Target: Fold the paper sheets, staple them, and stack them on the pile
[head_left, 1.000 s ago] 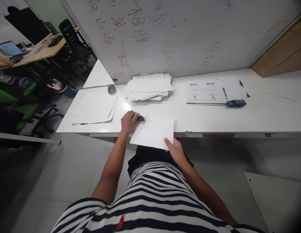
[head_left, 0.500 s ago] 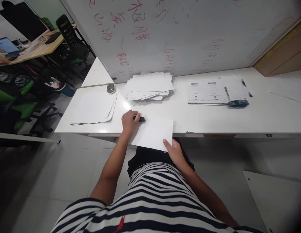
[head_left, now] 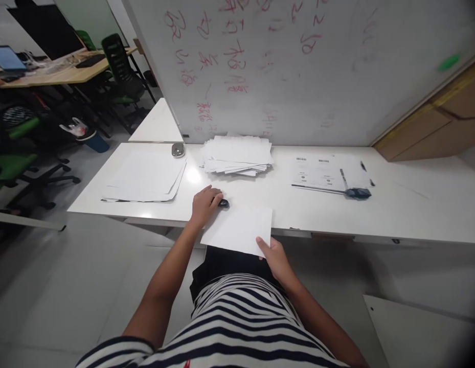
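Observation:
My left hand [head_left: 206, 205] rests on the white table with its fingers curled over a small black object [head_left: 223, 203]. Only the rounded end of that object shows past my thumb, so its kind is unclear. A white sheet of paper [head_left: 239, 230] lies beside it and reaches over the table's front edge towards me; whether it is one sheet or a few I cannot tell. My right hand [head_left: 273, 253] pinches the paper's near right corner, thumb on top and fingers underneath.
Behind my hands a messy pile of paper [head_left: 237, 153] leans near the whiteboard [head_left: 298, 87]. More sheets [head_left: 145, 176] lie at the left, below a grey rounded device [head_left: 178, 150]. Printed sheets [head_left: 317, 174] and a dark blue item [head_left: 358, 193] lie right. A cardboard box [head_left: 425, 128] stands beyond.
The camera view has tilted up and shifted, so the table sits lower in the picture. Both hands keep their places on the black object and the paper.

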`<state>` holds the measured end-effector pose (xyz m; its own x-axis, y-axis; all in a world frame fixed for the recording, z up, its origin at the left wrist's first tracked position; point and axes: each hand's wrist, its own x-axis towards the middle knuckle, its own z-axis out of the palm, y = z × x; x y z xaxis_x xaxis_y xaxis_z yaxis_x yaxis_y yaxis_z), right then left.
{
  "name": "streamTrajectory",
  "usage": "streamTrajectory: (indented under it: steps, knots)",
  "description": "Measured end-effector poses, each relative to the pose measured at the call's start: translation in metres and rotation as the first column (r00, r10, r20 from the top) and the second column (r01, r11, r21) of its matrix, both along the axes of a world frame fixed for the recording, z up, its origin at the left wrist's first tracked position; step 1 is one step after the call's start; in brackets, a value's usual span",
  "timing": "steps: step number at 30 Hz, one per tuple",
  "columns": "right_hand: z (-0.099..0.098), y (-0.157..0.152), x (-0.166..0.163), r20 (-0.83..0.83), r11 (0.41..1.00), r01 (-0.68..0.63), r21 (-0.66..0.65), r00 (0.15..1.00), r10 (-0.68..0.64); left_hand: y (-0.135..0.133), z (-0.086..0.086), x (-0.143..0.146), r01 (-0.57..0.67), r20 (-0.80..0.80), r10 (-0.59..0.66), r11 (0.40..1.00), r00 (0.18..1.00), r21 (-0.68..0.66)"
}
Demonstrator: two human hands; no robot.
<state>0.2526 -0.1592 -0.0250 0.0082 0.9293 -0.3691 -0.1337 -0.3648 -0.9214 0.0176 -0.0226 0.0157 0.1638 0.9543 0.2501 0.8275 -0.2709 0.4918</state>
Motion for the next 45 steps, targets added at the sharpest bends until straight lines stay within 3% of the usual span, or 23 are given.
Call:
streamTrajectory:
  steps: [3,6,10,13,18,22,26,28,29,33,36,39,42,45]
  knots:
    - [0.01,-0.001,0.019,-0.007,0.999,-0.004,-0.041,1.0,0.004,-0.005,-0.006,-0.002,-0.031,0.104,0.022,0.996,0.994,0.083]
    - [0.027,-0.004,0.051,0.103,0.998,-0.006,-0.065,0.995,0.013,-0.009,-0.01,0.0,-0.061,0.1,0.05,0.991,0.994,0.117]
    - [0.046,-0.013,0.096,0.221,0.98,0.195,0.045,0.954,-0.2,-0.01,-0.011,0.002,-0.067,0.069,0.058,0.989,0.996,0.135]
    - [0.044,-0.018,0.111,0.257,0.931,0.346,0.119,0.895,-0.365,-0.009,-0.011,0.0,-0.055,0.056,0.048,0.988,0.997,0.143]
    - [0.033,-0.014,0.1,0.254,0.929,0.35,0.118,0.894,-0.369,-0.009,-0.012,-0.001,-0.061,0.055,0.052,0.984,0.997,0.167]
    - [0.054,0.035,0.073,0.142,0.929,0.278,0.244,0.937,-0.318,-0.009,-0.012,-0.001,-0.051,0.057,0.043,0.986,0.997,0.16]
    - [0.082,0.144,0.039,0.215,0.91,0.147,0.388,0.945,-0.245,-0.01,-0.012,-0.001,-0.056,0.049,0.048,0.985,0.998,0.164]
    - [0.089,0.203,0.022,0.455,0.896,0.057,0.44,0.846,-0.278,-0.011,-0.011,-0.001,-0.06,0.039,0.054,0.984,0.998,0.17]
    - [0.09,0.229,0.013,0.61,0.898,-0.005,0.44,0.735,-0.295,-0.012,-0.011,-0.001,-0.064,0.034,0.059,0.983,0.998,0.171]
    - [0.081,0.287,-0.015,0.779,0.923,-0.077,0.377,0.565,-0.271,-0.016,-0.009,-0.002,-0.079,0.026,0.076,0.981,0.997,0.175]
    - [0.072,0.291,-0.016,0.822,0.92,-0.083,0.382,0.485,-0.298,-0.017,-0.009,-0.002,-0.079,0.032,0.075,0.982,0.997,0.173]
    - [0.063,0.282,0.006,0.856,0.901,-0.081,0.427,0.356,-0.374,-0.016,-0.011,-0.002,-0.075,0.042,0.069,0.981,0.997,0.177]
    - [0.05,0.265,0.053,0.881,0.892,-0.119,0.436,0.258,-0.396,-0.013,-0.013,-0.003,-0.066,0.046,0.058,0.98,0.997,0.189]
    - [0.031,0.237,0.112,0.905,0.892,-0.197,0.406,0.222,-0.363,-0.009,-0.014,-0.004,-0.055,0.046,0.047,0.98,0.998,0.193]
